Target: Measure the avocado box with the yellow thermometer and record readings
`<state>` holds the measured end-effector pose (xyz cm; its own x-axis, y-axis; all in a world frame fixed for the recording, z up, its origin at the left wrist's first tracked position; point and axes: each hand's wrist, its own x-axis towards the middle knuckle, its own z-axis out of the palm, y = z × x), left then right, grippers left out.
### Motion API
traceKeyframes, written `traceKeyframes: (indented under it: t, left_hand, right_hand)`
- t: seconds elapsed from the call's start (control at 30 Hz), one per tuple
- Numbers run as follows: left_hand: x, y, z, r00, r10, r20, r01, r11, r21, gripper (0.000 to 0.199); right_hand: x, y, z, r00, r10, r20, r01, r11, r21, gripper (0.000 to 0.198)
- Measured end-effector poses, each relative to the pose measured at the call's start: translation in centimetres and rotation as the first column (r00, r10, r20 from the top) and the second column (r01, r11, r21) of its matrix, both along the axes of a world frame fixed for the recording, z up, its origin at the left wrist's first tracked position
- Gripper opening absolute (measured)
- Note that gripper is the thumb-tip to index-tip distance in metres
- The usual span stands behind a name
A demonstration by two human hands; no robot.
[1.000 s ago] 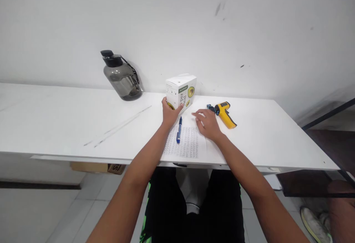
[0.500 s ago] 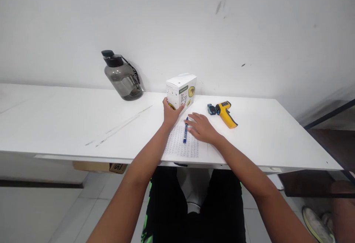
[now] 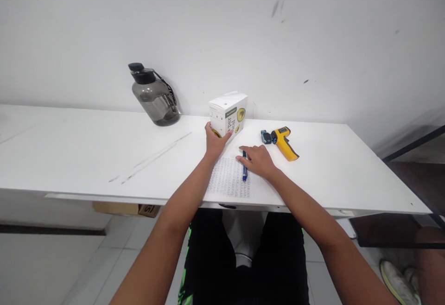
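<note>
A white carton (image 3: 219, 116) with avocado pictures and printed lettering stands upright near the wall. My left hand (image 3: 216, 143) grips its lower part, thumb on the front face and fingers around the left side. Below it lies a sheet of paper (image 3: 224, 180) covered in rows of small writing. A blue pen (image 3: 244, 173) rests on the sheet, pointing away from me. Over its upper part is my right hand (image 3: 257, 160), with thumb and index finger apart and the other fingers bent. The thumb crosses the pen and hides part of it.
A dark translucent water bottle (image 3: 156, 101) leans near the wall at left. Right of my hands lie a yellow pistol-shaped device (image 3: 285, 143) and a small dark watch-like item (image 3: 266, 137). Another person's shoe (image 3: 398, 284) shows below right. A cardboard box (image 3: 116, 208) sits under the table.
The pen has shifted to the right across the sheet under my right hand, which has also moved slightly right with its fingers drawn in more. My left hand stays on the carton.
</note>
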<state>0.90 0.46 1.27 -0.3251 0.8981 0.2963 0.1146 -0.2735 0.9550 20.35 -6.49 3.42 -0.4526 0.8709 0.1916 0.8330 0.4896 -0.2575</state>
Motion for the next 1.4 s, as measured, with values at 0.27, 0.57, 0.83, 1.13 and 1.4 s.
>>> traceKeyframes:
  t: [0.27, 0.57, 0.83, 1.13, 1.4]
  left_hand:
    - [0.0, -0.2, 0.2, 1.0, -0.021, 0.006, 0.021, 0.999, -0.031, 0.09]
    - [0.1, 0.7, -1.2, 0.986, 0.144, -0.082, -0.142, 0.989, 0.032, 0.117]
    - [0.1, -2.1, 1.4, 0.934, 0.23, -0.273, -0.141, 0.94, 0.312, 0.072]
    - [4.5, -10.3, 4.5, 0.102, -0.465, -0.879, 0.158, 0.88, -0.448, 0.024]
    - [7.3, -15.3, 1.4, 0.163, -0.438, -0.884, 0.197, 0.893, -0.406, 0.062]
  right_hand:
    - [-0.4, -0.4, 0.9, 0.995, -0.038, 0.092, 0.051, 0.987, -0.152, 0.045]
    - [-0.3, -0.4, 1.1, 0.998, -0.032, 0.053, 0.041, 0.983, -0.177, 0.03]
    - [0.2, 0.1, 1.5, 0.99, -0.126, 0.062, 0.135, 0.977, -0.166, 0.031]
    - [2.0, 1.4, 0.8, 0.942, -0.196, -0.274, 0.118, 0.954, -0.276, 0.027]
    - [2.8, 1.7, -0.9, 0.873, -0.104, -0.477, 0.048, 0.991, -0.129, 0.044]
